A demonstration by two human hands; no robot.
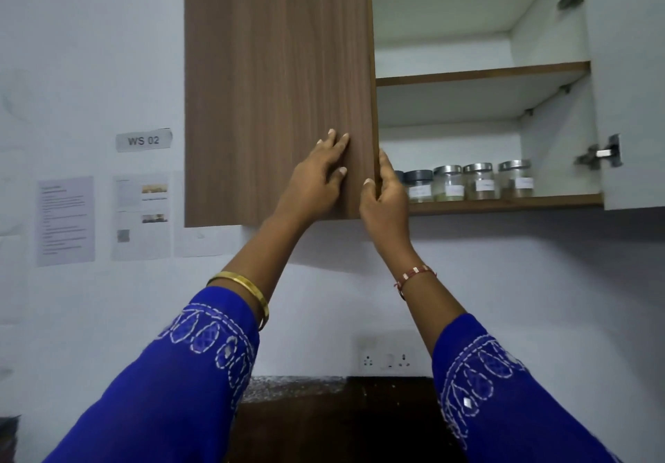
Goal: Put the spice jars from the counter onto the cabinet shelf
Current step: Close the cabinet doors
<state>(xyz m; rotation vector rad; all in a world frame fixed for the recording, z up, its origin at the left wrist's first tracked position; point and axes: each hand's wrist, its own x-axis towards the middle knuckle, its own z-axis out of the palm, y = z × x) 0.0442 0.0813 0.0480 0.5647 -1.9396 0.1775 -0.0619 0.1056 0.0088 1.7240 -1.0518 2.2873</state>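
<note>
Several glass spice jars (480, 181) with metal lids and white labels stand in a row on the bottom cabinet shelf (503, 202). The left brown wooden cabinet door (277, 84) covers the cabinet's left half. My left hand (316, 174) lies flat against that door's front near its lower right corner, fingers spread. My right hand (385, 196) curls around the door's right edge, fingers hidden behind it. Neither hand holds a jar. The leftmost jars are partly hidden by my right hand and the door.
The right cabinet door (633, 102) stands swung open at the right edge, hinges showing. The upper shelf (482, 73) holds nothing visible. Papers and a "WS 02" label (144, 139) hang on the white wall. A socket plate (387, 360) sits above the dark counter (334, 416).
</note>
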